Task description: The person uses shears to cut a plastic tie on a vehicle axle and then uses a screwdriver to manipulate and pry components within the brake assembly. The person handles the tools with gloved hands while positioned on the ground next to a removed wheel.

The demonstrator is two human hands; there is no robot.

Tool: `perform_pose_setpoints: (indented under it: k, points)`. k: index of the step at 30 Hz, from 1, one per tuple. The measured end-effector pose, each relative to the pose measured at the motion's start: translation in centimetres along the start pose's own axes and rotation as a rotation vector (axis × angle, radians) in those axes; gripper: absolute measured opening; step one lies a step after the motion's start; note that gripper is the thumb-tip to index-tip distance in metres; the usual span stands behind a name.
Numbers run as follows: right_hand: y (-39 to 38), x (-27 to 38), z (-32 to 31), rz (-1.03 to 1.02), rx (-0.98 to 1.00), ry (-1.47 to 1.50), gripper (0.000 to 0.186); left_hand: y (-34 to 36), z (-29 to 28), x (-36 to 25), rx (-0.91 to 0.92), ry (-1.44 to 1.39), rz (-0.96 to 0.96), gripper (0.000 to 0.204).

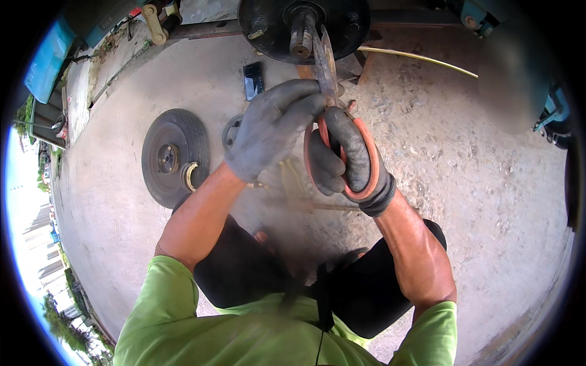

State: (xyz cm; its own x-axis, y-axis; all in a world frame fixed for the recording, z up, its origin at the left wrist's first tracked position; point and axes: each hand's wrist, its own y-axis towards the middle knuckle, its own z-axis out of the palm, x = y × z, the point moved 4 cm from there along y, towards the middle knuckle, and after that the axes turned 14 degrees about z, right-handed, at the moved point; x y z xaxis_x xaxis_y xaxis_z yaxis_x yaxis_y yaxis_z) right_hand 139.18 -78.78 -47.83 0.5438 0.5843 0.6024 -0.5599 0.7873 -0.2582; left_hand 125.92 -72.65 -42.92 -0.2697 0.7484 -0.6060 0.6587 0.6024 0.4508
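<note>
Both my hands wear dark grey gloves. My right hand point(345, 160) grips the orange handles of a pair of pliers point(325, 67), whose long metal jaws reach up to the axle stub point(300, 33) at the centre of a black round hub plate point(342, 24). My left hand point(268, 129) rests its fingers on the pliers near the pivot, steadying them. I squat on the ground, knees below my forearms.
A dark brake drum point(174, 155) lies flat on the concrete at the left, a curved part beside it. A smaller round metal part point(232, 131) sits behind my left hand. A black flat object point(253, 79) lies near the hub. A thin yellow rod point(421, 59) runs right.
</note>
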Motion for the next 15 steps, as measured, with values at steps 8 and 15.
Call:
perform_pose_setpoints:
  k: [8,15]
  points:
    - [-0.1,-0.1,-0.4,0.129,0.008,0.081,0.035,0.0,0.3,0.0,-0.004,0.098,0.086,0.022]
    - [-0.2,-0.1,-1.1,-0.112,-0.135,-0.212,0.032,0.1,1.1,-0.6,-0.158,-0.334,-0.402,0.028]
